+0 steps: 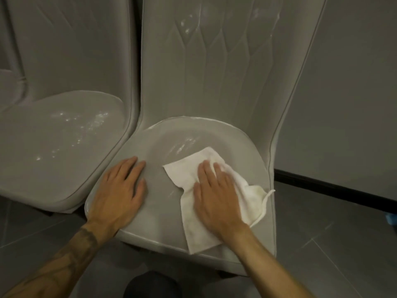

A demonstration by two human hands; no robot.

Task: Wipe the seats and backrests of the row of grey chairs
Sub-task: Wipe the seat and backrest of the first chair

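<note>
Right hand: the right hand (217,194) lies flat on the white cloth (202,203), fingers spread a little, and presses it onto the seat; it does not pinch or grip the cloth.
Left hand: the left hand (120,188) is open and flat, fingers close together, and rests on the left edge of the same seat; I judge that it only supports the person.
Cloth: it lies on the right half of the near seat (163,151), partly under the palm, with one corner over the right edge.
Near seat: most of the surface looks smooth, but some white streaks (182,146) are just above the cloth, so this seat seems about half done.
Near backrest: the backrest (214,61) of this chair has white spots and smears in its upper part; it looks not yet wiped.
Neighbour chair: the seat of the left chair (62,136) carries many white specks, so I judge it is also not wiped; its backrest (71,44) shows no clear marks, and I cannot tell its state.
Rest of the row: only two chairs are in view.
Progress: early, in my judgement; one seat is in work, and the backrests and at least one more seat are left.
</note>
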